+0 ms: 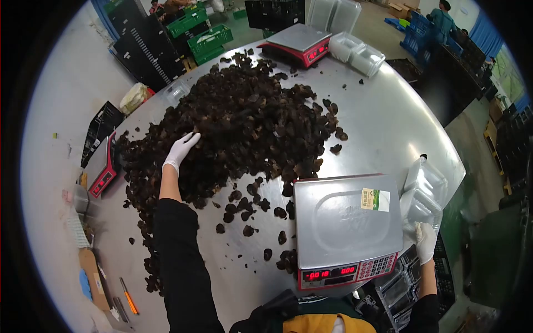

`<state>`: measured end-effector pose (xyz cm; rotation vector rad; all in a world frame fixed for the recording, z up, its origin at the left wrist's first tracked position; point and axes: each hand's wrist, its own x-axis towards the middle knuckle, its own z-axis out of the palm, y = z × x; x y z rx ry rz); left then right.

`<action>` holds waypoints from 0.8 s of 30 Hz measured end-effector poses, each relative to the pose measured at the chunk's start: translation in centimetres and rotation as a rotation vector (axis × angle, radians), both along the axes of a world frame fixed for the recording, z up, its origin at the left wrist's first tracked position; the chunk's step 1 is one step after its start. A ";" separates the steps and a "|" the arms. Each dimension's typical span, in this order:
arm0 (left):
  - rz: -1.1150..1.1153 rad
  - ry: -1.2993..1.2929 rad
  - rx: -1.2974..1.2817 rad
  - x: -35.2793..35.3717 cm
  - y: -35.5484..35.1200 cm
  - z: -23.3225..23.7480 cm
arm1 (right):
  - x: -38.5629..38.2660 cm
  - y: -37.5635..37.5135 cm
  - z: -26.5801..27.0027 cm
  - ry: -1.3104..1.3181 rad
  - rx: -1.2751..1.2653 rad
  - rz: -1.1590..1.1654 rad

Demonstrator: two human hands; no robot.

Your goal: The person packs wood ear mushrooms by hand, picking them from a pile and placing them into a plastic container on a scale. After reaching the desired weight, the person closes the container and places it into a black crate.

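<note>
A large heap of dark dried mushrooms covers the middle of a steel table. My left hand, in a white glove, reaches into the left side of the heap with its fingers on the mushrooms. My right hand, also gloved, grips the lower edge of a clear plastic container at the table's right edge. A digital scale with an empty steel pan and a red display sits in front of me between the two hands.
A second scale stands at the far side, a third at the left edge. Clear containers sit at the back right. Green and black crates stand behind the table. A person in blue works far right.
</note>
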<state>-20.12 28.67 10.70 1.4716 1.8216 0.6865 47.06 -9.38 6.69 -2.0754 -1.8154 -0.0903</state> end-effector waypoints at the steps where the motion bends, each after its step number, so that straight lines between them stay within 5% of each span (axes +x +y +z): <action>1: -0.046 0.052 -0.014 0.8 -0.5 -0.4 | -0.1 0.0 0.2 0.009 0.010 -0.005; 5: -0.353 0.139 0.167 4.7 -7.1 -0.6 | -0.3 0.3 0.1 0.058 0.011 -0.038; 7: -0.340 0.475 0.362 7.8 -12.6 -2.7 | 0.4 0.2 -0.4 0.063 -0.013 -0.040; 11: -0.282 0.437 0.482 11.3 -20.7 -4.4 | 0.9 -0.1 -0.6 0.051 -0.017 -0.033; 20: -0.505 0.488 0.284 15.1 -35.2 -7.6 | 1.2 -0.1 -1.0 0.064 -0.022 -0.028; 24: -0.566 0.497 0.290 14.9 -36.8 -4.9 | 1.3 -0.1 -1.0 0.075 -0.042 -0.041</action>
